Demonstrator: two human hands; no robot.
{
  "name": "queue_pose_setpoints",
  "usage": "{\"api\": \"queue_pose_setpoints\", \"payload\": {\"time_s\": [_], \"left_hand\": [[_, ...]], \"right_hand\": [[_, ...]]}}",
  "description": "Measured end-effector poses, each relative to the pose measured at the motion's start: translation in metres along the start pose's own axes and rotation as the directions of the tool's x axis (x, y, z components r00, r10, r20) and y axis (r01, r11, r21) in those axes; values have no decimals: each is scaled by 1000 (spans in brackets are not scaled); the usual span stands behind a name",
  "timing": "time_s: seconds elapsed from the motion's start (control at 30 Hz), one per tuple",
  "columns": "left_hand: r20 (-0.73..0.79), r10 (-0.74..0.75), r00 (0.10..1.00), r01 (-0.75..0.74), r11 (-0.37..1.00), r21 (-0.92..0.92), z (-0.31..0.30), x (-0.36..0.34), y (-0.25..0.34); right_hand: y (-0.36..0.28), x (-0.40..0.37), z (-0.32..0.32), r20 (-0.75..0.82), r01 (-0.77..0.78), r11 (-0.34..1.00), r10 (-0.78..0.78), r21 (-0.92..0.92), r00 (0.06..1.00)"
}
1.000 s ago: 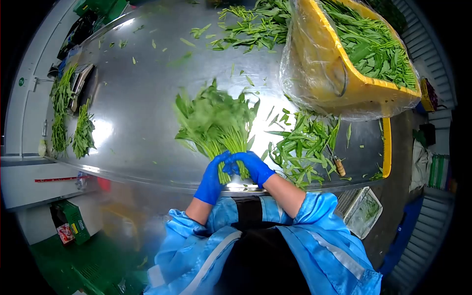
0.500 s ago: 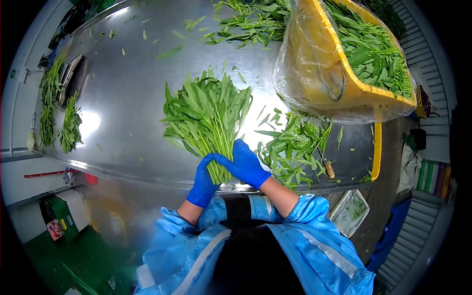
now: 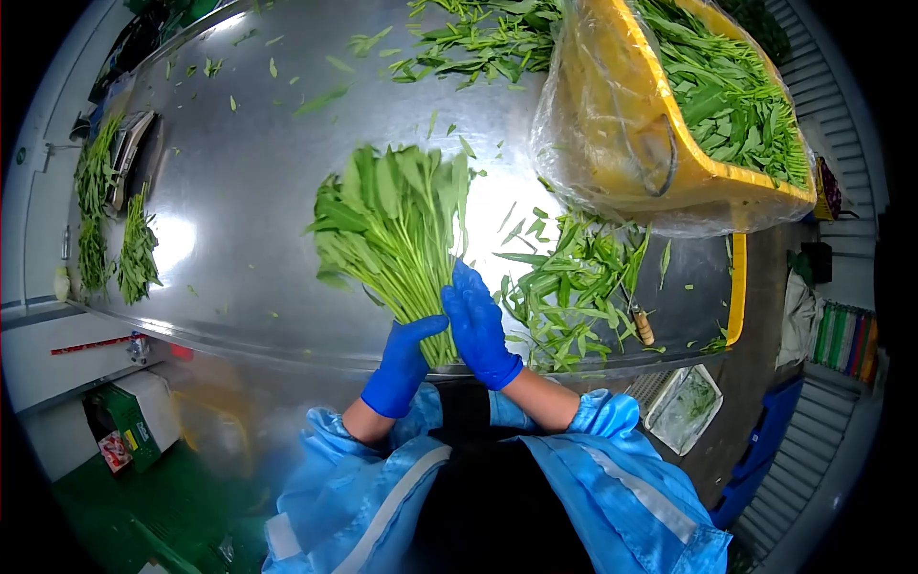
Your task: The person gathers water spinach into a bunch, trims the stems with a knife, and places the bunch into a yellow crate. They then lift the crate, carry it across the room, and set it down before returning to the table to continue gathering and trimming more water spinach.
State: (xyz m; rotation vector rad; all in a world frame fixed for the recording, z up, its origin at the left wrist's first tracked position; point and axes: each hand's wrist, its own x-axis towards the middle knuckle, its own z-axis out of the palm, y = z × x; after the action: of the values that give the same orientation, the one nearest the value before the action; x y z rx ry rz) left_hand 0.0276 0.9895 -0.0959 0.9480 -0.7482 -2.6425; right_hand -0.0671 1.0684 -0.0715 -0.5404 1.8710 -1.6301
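Observation:
A large bunch of leafy green stems (image 3: 392,225) stands out from my body over the metal table's near edge, leaves away from me and cut ends toward me. My left hand (image 3: 405,359), in a blue glove, is closed round the lower stems from the left, its thumb lying across them. On the right side of the stems my right hand (image 3: 476,325), gloved in blue too, presses with its fingers together and pointing away from me. Loose cut greens (image 3: 574,287) lie just right of that hand, with a wooden-handled tool (image 3: 643,327) beside them.
A yellow crate (image 3: 703,163) lined with clear plastic and filled with greens stands at the back right of the metal table (image 3: 249,182). More greens (image 3: 488,43) lie at the far edge, and bunches (image 3: 139,251) at the left. A white basket (image 3: 684,411) is below right.
The leaves of the bunch have drawn in on the right. My right hand has turned more upright and slid along the stems' right side; my left hand has shifted slightly toward me.

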Motion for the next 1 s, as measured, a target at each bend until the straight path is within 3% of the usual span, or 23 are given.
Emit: {"api": "queue_pose_setpoints", "payload": {"time_s": [0.03, 0.17, 0.27, 0.3, 0.4, 0.43, 0.57, 0.67, 0.7, 0.77, 0.83, 0.9, 0.97, 1.0], "left_hand": [[5, 39, 999, -39, 999, -4, 1, -2, 0], [-51, -182, 982, 175, 976, -127, -49, 7, -19], [-50, -240, 970, 223, 950, -219, -57, 2, -24], [-24, -233, 972, 221, 946, -238, -57, 2, -25], [46, -203, 978, 208, 938, -278, -56, 6, -25], [63, -196, 979, 206, 938, -279, -55, 7, -25], [50, -196, 979, 202, 940, -275, -51, 7, -25], [19, -229, 973, 226, 940, -255, -63, 9, -31], [15, -228, 974, 225, 943, -245, -63, 7, -30], [12, -224, 975, 220, 948, -230, -62, 7, -28], [19, -202, 979, 200, 949, -242, -55, 4, -26], [81, -164, 983, 180, 944, -275, -55, 7, -28], [191, -108, 976, 167, 930, -327, -63, 14, -36], [155, -117, 981, 161, 937, -309, -59, 13, -34]], "right_hand": [[5, 1, 1, -6, 5, 999, -5, 32, 1000], [87, 5, -3, 150, -264, 959, 277, -103, 949], [63, 6, -12, 220, -328, 887, 409, -325, 886], [61, 4, -13, 232, -216, 942, 276, -256, 933], [41, 7, -20, 136, -52, 812, 160, -581, 978], [36, 7, -23, 27, 191, 770, -221, -609, 975], [6, 20, -25, 65, 176, 780, -172, -601, 983], [11, 28, -11, 275, 245, 676, -64, -695, 959], [21, 30, -7, 261, 281, 708, -140, -648, 955], [32, 30, -8, 227, 73, 894, 33, -442, 973], [33, 25, -9, 206, -175, 972, 206, -160, 957], [33, 19, -8, 199, -406, 895, 370, 185, 907], [36, 18, -7, 183, -444, 860, 409, 250, 894], [38, 18, -6, 176, -463, 840, 429, 284, 886]]}}
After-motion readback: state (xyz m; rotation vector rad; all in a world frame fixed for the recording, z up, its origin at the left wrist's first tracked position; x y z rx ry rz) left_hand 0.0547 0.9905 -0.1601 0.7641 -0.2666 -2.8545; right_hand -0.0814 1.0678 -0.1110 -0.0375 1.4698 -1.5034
